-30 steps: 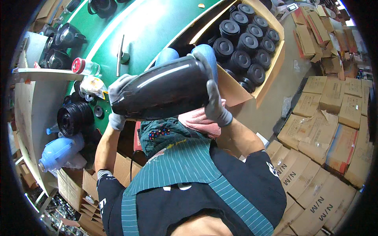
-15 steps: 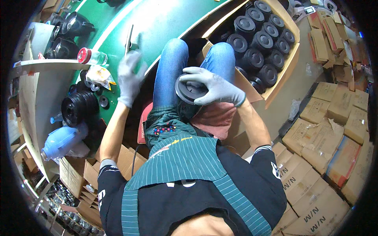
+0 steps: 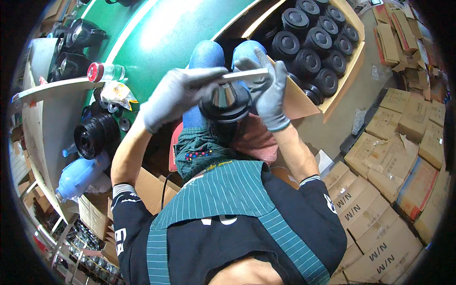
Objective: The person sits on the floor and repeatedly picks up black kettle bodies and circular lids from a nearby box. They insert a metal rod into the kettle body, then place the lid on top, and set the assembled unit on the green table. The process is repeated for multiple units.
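— While the flat tool (image 3: 244, 74) is laid across the black part (image 3: 225, 102), how is each end gripped?

— One end is pinched by the gloved left hand (image 3: 175, 97), fingers closed over it; the other end is backed by the right hand (image 3: 268, 90), its fingers curled round the strip and the part's far side. Nothing is let go on either side.

— And where is the part kept?

— It is held over the lap, above the knees (image 3: 223, 52), just off the near edge of the green table (image 3: 161, 33) and beside the open box (image 3: 327, 102) of like parts at the right.

— What should be minded for this step?

— The strip is best kept level across the shiny centre (image 3: 223, 95), it is judged, with pressure shared evenly by both hands so that it is not skewed. The part ought to be steadied against the lap, since a slip could send it toward the box or the floor.
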A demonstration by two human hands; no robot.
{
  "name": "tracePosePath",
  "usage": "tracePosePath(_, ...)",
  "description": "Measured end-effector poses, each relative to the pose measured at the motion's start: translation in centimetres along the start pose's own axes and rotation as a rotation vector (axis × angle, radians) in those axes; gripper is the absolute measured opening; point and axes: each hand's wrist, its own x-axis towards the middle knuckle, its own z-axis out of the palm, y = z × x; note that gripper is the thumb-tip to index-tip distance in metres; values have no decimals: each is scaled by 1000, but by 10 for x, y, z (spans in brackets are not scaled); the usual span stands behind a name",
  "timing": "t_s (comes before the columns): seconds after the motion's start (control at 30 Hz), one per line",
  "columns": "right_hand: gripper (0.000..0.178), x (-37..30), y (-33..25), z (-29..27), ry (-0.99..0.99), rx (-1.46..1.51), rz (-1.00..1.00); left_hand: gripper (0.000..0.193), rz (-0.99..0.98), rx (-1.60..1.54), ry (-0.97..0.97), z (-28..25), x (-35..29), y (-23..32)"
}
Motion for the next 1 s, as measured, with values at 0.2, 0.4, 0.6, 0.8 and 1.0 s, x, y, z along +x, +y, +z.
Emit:
tracePosePath(0.2,46,33,4,-12,-188,23,226,51,-67,685,180,52,-23,58)
tracePosePath(0.4,56,93,54,-17,-523,113,532,91,-129,636,329,110,-15,112)
tracePosePath(0.6,53,17,2,-25,-261,-138,228,70,-185,285,516,69,-37,65)
tracePosePath(0.8,47,-66,-37,-15,-556,-478,-148,83,-304,-497,238,38,-14,5)
tracePosePath(1.0,14,-59,-60,33,-1157,-1160,-453,89,-459,-741,-142,28,42,-26)
